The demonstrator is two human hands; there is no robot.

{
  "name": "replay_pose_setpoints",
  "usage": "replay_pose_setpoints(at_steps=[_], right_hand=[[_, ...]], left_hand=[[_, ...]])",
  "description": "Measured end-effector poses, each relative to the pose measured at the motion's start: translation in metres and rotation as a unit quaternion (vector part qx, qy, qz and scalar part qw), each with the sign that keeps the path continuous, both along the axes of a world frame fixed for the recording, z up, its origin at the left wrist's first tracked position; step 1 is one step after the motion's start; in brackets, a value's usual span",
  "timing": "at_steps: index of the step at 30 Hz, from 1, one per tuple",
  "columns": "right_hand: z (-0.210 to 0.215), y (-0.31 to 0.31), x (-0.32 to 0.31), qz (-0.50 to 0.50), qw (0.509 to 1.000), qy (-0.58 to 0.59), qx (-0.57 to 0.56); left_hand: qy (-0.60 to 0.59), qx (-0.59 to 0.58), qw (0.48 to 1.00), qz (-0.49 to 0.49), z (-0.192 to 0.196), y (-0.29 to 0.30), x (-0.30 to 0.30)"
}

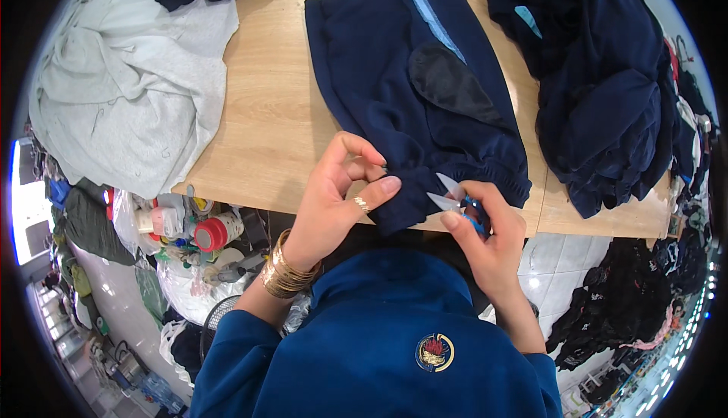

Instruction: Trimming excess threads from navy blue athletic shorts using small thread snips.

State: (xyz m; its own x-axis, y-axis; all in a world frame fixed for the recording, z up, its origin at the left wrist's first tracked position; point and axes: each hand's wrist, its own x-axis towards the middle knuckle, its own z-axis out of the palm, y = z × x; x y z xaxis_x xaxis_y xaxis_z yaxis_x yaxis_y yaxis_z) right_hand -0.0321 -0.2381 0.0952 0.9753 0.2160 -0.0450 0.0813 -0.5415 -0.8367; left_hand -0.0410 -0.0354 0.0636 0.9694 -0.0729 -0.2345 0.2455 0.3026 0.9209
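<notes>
Nearest, your right hand [485, 228] is closed on small blue-handled thread snips [459, 199], blades parted at the hem of the navy garment [425, 107]. Just left of them, your left hand [341, 198] pinches that hem between thumb and fingers, seemingly keeping it taut for trimming. Beyond the grip, the garment lies flat on the wooden table [265, 114]; farther off, a grey cloth heap [129, 77] lies leftward and a navy pile [607, 77] crowds rightward.

Garment under your hands: navy trousers [409, 92], soft matt knit cloth, ribbed cuff.
Snips [455, 198]: shiny metal blades, blue plastic handle.
Table [273, 114]: smooth pale wood-grain.
Bangles [287, 274]: glossy gold metal.
</notes>
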Motion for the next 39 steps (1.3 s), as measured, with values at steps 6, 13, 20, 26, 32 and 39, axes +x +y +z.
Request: replay_pose_setpoints(at_steps=[6, 13, 20, 26, 32, 39], right_hand=[[-0.01, -0.066, 0.028, -0.176, 0.981, -0.07, -0.046], [-0.039, -0.12, 0.014, -0.209, 0.953, 0.051, -0.212], [-0.073, -0.09, -0.038, 0.016, 0.967, -0.142, -0.212], [-0.09, -0.069, -0.02, 0.124, 0.912, -0.187, -0.345], [-0.082, -0.075, 0.038, 0.104, 0.912, -0.27, -0.292], [0.036, -0.073, 0.114, -0.003, 0.999, 0.031, 0.018]], left_hand=[[-0.061, 0.231, 0.97, 0.048, 0.0, 0.057, -0.001], [-0.174, 0.669, 0.723, 0.012, -0.016, 0.11, -0.01], [-0.027, 0.371, 0.91, -0.181, -0.025, 0.047, -0.023], [-0.205, 0.498, 0.818, -0.203, -0.062, 0.013, -0.021], [-0.227, 0.67, 0.698, -0.113, -0.076, 0.025, 0.004], [-0.14, 0.51, 0.826, -0.196, -0.005, 0.098, 0.044]])
